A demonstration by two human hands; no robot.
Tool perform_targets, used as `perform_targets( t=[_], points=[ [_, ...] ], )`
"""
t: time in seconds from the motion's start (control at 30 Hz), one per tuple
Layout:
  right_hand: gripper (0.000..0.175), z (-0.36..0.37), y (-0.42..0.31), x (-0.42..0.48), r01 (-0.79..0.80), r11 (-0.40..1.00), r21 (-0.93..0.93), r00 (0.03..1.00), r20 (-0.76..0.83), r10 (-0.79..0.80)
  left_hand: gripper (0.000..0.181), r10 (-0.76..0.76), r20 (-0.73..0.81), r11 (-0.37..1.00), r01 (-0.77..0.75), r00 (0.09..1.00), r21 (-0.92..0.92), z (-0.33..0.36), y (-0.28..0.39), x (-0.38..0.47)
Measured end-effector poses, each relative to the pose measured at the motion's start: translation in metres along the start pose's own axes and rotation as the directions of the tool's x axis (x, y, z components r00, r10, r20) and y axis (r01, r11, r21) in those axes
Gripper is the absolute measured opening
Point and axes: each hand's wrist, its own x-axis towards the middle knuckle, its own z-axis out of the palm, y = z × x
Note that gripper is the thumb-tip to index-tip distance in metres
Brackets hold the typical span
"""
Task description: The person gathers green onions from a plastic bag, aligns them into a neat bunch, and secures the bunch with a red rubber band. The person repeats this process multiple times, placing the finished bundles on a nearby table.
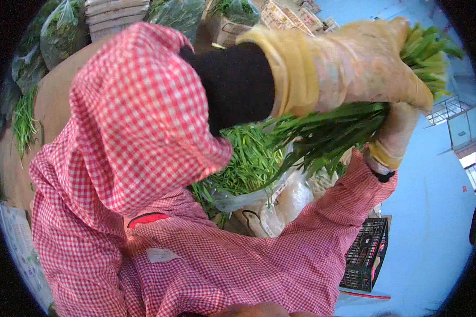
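Note:
My left hand (365,63), in a soiled yellowish rubber glove, closes around a bunch of long green leafy stalks (430,59). Its dark leaves (337,123) trail out beneath the glove to the left, and pale cut stalks stick out on the right. My right hand (404,119), gloved the same way, grips the bunch from below; its fingers are mostly hidden behind the left glove. Below both hands lies a heap of similar loose greens (250,158) in a container lined with clear plastic (242,200). Red-and-white checked sleeves cover both arms.
Clear bags of greens (65,35) and a stack of pale crates or boxes (117,16) stand along the upper left. Loose greens (23,119) lie on the brown surface at left. A black plastic crate (365,253) stands at lower right on the blue floor (424,222).

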Motion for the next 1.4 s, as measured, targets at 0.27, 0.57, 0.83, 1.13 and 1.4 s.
perform_targets(
  t=[0.27, 0.57, 0.83, 1.13, 1.4],
  points=[
    [0.026, 0.099, -0.055, 0.033, 0.172, 0.984, 0.049, 0.972, 0.152, -0.177, 0.089, -0.450, -0.242, 0.781, 0.247, 0.859, -0.574, -0.022, 0.005, -0.037],
    [0.060, 0.257, -0.128, 0.037, -0.014, 0.894, 0.448, 0.808, 0.532, -0.254, 0.048, -0.720, -0.207, 0.376, 0.121, 0.662, -0.919, -0.138, 0.071, -0.119],
    [0.059, 0.413, -0.162, 0.048, 0.044, 0.677, 0.735, 0.475, 0.581, -0.661, 0.052, -0.800, -0.511, 0.580, 0.183, 0.316, -0.794, -0.239, 0.098, -0.202],
    [0.096, 0.505, -0.164, 0.003, 0.545, 0.700, 0.461, 0.584, 0.389, -0.712, 0.053, -0.717, -0.683, 0.697, 0.123, 0.139, -0.706, -0.294, 0.146, -0.269],
    [0.061, 0.491, 0.009, -0.064, -0.333, 0.914, 0.231, -0.017, 0.968, -0.251, 0.064, -0.451, -0.882, 0.883, 0.216, 0.138, -0.417, -0.366, 0.220, -0.356]
  ],
)
